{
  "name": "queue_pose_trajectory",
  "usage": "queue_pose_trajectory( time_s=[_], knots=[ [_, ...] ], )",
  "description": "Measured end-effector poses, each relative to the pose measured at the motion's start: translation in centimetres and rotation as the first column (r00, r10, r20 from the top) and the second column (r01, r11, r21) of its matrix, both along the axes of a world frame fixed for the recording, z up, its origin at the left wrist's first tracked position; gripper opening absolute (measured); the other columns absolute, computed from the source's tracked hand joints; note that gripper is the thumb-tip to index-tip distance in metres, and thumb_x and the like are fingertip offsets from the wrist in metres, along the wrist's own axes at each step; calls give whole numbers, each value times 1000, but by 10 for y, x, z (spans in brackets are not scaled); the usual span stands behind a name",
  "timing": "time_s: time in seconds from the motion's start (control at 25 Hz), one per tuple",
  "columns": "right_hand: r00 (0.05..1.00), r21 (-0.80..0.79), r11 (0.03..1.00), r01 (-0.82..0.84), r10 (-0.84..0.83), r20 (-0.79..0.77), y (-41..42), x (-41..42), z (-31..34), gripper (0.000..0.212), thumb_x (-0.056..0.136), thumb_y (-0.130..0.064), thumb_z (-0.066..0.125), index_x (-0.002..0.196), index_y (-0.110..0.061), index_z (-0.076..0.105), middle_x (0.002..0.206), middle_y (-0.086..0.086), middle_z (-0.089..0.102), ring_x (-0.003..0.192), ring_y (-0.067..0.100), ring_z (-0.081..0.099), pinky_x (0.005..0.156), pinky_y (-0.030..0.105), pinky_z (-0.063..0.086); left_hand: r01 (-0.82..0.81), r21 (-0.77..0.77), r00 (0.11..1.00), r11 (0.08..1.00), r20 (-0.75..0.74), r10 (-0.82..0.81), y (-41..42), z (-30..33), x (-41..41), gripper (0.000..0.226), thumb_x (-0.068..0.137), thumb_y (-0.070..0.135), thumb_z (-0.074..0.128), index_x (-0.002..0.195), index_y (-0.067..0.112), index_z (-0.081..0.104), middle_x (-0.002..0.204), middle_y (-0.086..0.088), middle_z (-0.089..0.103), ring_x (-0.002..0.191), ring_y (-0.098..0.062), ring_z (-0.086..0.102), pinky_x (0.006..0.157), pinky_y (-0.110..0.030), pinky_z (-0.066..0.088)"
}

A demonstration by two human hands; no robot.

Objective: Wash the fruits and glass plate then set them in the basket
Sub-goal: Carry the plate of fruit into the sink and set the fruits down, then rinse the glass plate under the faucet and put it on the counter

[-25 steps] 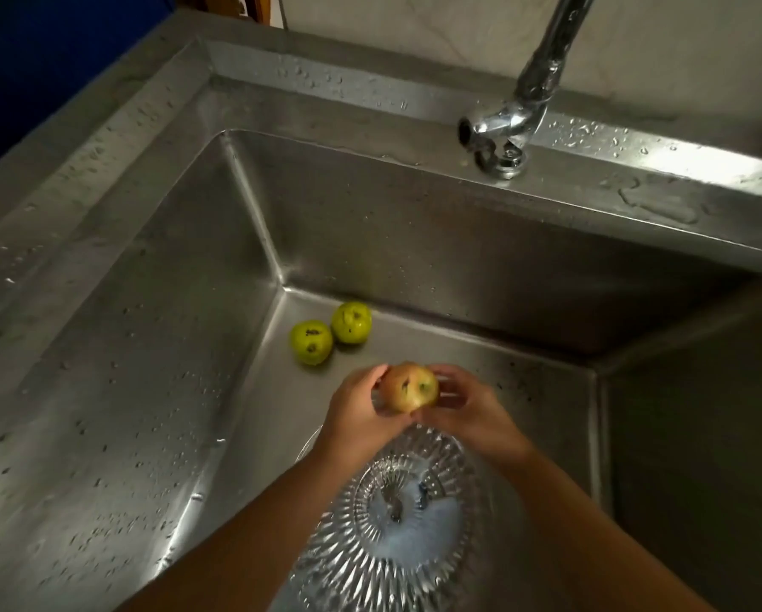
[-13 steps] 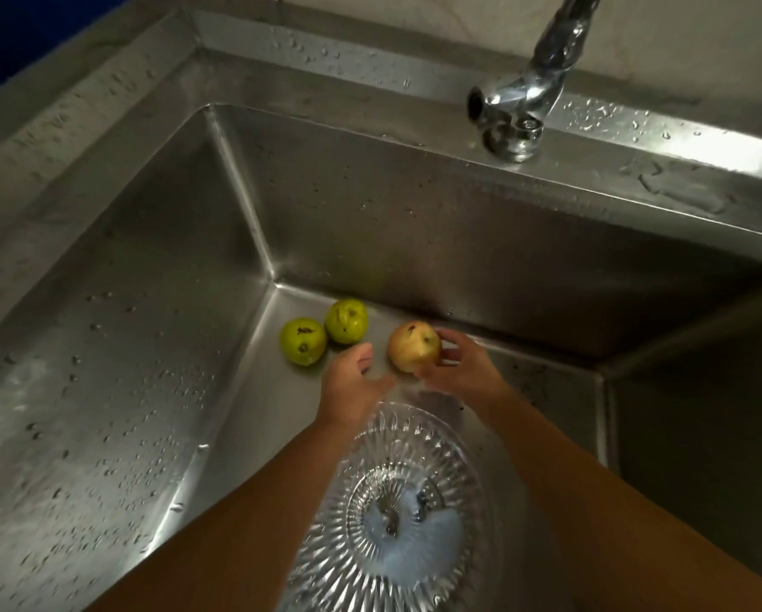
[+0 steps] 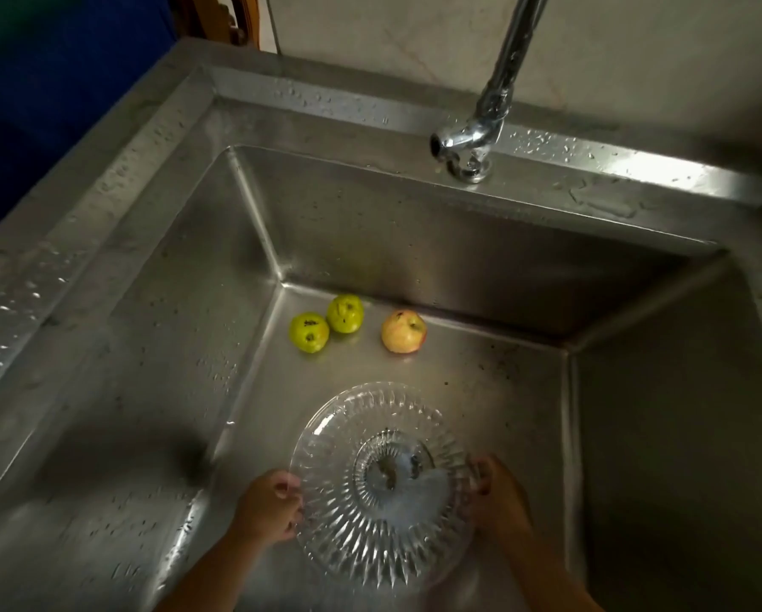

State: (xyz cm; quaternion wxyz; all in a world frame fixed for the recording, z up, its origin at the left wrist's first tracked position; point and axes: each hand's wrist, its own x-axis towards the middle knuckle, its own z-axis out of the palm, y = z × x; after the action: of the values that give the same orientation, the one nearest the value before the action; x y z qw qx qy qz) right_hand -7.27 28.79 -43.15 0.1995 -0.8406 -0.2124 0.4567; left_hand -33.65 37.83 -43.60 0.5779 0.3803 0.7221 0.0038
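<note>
So I've got both hands, left hand (image 3: pixel 268 505) and right hand (image 3: pixel 498 494), clamped on the glass plate (image 3: pixel 381 481) rim; plate-washing step, next I'd lift it toward the tap (image 3: pixel 463 145).

Wall: pale marbled tile (image 3: pixel 635 46) behind the sink
Left: dark blue surface (image 3: pixel 61 103)
Light: dim, glare on steel rim (image 3: pixel 657 170)

Three fruits (image 3: pixel 348 328) behind the plate (image 3: pixel 381 483) in the sink (image 3: pixel 185 267)

Both forearms reach forward from below, the left hand (image 3: pixel 268 505) and right hand (image 3: pixel 498 496) curled in a grip, fingers bent, facing each other.
</note>
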Motion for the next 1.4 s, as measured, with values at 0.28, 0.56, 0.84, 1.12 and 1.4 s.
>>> queue_pose_trajectory(
  time_s=[0.28, 0.56, 0.84, 1.12, 1.4],
  knots=[
    [957, 129, 975, 181, -144, -251, 5, 26, 70, 42, 76, 19, 53, 89, -21, 58, 64, 8, 60, 45, 14, 62, 40, 24, 49, -101, -4, 898, 995, 430, 93, 4, 66, -7, 27, 85, 5, 56, 99, 28, 52, 96, -10, 73, 90, -31, 70, 67, -39, 57],
    [985, 475, 865, 160, -109, -133, 97, 51, 207, 24, 90, -14, 52, 112, -7, 57, 111, 13, 59, 101, 24, 57, 92, 37, 44, -160, 94, 816, 983, 573, 78, 31, 159, -4, 35, 81, 9, 61, 109, 22, 46, 99, -11, 75, 88, -32, 72, 60, -32, 58],
    [619, 159, 844, 512, -234, -750, 207, 20, 292, 38, 94, -14, 35, 126, 6, 42, 121, 19, 53, 105, 27, 56, 92, 33, 43, -256, 160, 794, 953, 597, 113, 49, 195, 6, 23, 87, 8, 55, 99, 26, 47, 105, -15, 69, 87, -33, 71, 66, -36, 58],
    [805, 322, 895, 310, -66, -590, 222, 31, 318, 26, 91, -24, 42, 95, -1, 52, 93, 13, 64, 82, 24, 63, 63, 33, 51, -251, 189, 786, 949, 613, 86, 52, 197, 13, 25, 90, 4, 49, 104, 24, 47, 94, -6, 73, 81, -26, 73, 61, -31, 59],
    [781, 166, 929, 331, -171, -601, 96, 10, 184, 25, 94, -13, 33, 82, -13, 55, 67, 6, 43, 39, 10, 45, 35, 15, 33, 51, 569, 923, 821, 287, -256, 73, 249, 9, 30, 88, 12, 55, 116, 23, 51, 95, -15, 71, 72, -14, 70, 61, -31, 58]
  ],
)
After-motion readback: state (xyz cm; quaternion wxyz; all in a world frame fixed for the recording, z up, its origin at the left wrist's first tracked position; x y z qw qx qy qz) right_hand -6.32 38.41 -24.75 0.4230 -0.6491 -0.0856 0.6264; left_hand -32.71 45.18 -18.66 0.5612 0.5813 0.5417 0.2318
